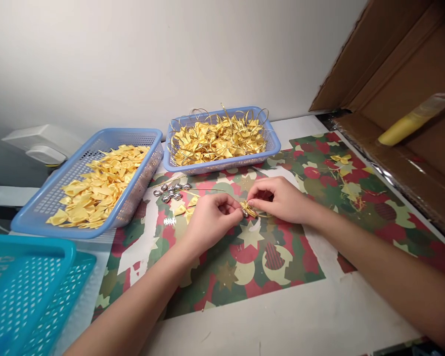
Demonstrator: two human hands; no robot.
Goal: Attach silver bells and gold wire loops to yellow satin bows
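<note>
My left hand (211, 217) and my right hand (278, 198) meet over the patterned paper (244, 252), both pinched on a small yellow ribbon bow with a gold loop (251, 210). A tiny silver bell sits at my left fingertips. A few silver bells (171, 192) lie just left of my hands, beside a loose yellow bow (187, 207) and a small silver piece (169, 221).
A blue basket (40, 207) of plain yellow ribbon bows stands at the left. A second blue basket (274, 143) behind my hands holds bows with gold loops. A turquoise basket (29, 291) is at the near left, a cardboard box (400, 99) at the right.
</note>
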